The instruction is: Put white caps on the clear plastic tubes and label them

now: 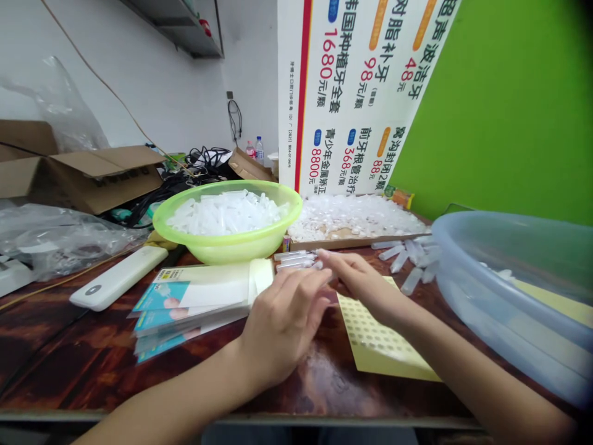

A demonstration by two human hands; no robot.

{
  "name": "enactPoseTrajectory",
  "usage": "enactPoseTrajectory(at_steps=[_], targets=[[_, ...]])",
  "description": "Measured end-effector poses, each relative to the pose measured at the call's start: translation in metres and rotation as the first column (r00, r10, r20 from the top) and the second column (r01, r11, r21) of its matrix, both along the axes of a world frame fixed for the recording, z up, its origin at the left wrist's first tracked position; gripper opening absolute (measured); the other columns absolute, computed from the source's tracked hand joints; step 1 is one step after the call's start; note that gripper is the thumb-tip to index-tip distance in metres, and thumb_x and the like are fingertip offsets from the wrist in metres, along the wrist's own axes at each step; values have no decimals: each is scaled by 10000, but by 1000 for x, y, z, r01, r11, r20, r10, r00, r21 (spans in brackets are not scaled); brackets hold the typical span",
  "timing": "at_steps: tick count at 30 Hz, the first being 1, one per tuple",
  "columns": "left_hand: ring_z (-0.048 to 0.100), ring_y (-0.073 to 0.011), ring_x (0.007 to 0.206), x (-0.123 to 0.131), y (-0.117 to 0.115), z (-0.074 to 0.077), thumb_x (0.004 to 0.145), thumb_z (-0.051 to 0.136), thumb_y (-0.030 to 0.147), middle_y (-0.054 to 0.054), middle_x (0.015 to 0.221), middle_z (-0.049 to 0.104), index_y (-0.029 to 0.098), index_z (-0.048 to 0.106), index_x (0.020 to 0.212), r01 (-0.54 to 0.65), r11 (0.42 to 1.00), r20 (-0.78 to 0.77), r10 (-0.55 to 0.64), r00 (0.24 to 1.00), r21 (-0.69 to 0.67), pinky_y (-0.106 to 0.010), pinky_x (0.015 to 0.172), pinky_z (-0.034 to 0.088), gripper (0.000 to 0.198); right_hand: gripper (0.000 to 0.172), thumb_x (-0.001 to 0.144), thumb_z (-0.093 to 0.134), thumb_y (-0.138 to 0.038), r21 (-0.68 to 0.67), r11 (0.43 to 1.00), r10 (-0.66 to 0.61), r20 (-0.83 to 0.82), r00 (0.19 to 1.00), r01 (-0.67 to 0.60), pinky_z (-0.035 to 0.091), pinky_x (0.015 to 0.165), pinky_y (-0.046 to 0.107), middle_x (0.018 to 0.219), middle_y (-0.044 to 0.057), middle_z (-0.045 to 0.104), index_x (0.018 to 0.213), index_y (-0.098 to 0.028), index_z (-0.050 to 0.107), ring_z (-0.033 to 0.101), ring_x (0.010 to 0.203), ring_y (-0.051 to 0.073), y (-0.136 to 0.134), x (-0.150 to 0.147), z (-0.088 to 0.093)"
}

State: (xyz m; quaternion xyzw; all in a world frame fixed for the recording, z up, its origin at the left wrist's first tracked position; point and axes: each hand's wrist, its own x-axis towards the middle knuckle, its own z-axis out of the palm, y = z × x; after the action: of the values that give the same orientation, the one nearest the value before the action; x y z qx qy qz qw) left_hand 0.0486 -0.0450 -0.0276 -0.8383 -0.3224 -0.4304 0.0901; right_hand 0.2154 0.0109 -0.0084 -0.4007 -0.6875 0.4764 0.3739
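Left hand: (282, 327) half open with the fingers loosely curled, resting low over the surface; nothing shows in it (its fingertips reach toward the right hand, not quite touching).
Right hand: (365, 284) fingers close together and angled down, tips at the end of the clear plastic tubes (291, 260); I cannot tell whether it has hold of one.
Tubes: a few smooth, translucent ones lie side by side just beyond the hands, and more lie loose (407, 262) at the far right, beside the blue-tinted plastic basin (504, 290).
Bowl: a lime-green plastic basin (227, 250), heaped with more clear tubes, stands beyond the left hand.
Tray: a shallow cardboard tray (356, 241) holds a pale, crumbly-looking mass of small clear pieces (too small to tell apart), just right of the bowl.
Under the right hand: a yellow sheet (380, 340) with a grid of small pale squares.
Left of the hands: a stack of packaged cards (189, 309) with blue print, and a white power bank (118, 278).
Surface: glossy, dark reddish-brown wood grain (46, 334).
Behind: a cardboard box (88, 179), crumpled plastic bags (60, 241), black cables (204, 164), and a printed price poster (352, 93) against a green wall (500, 105).
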Motion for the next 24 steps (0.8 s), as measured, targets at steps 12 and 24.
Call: enactPoseTrajectory(at_steps=[12,24], targets=[[524,-218,1094,17,-16,-30,909,461,195,-78,1133,631,152,586,961,293,931,-409,-361,838,-219,-331,911,452,142,499,880,407,-564,296,937,-339,636,693,187,325,458,270,565,64,582,644,-167,597,511,494,165,60,46,-32],[565,-222,1018,31,1,-68,878,533,423,-77,1025,686,141,611,909,257,956,-401,-293,868,-144,-306,753,452,294,237,815,579,-346,593,805,-442,593,673,6,405,693,316,967,121,679,947,-176,676,616,872,265,94,-47,-14]])
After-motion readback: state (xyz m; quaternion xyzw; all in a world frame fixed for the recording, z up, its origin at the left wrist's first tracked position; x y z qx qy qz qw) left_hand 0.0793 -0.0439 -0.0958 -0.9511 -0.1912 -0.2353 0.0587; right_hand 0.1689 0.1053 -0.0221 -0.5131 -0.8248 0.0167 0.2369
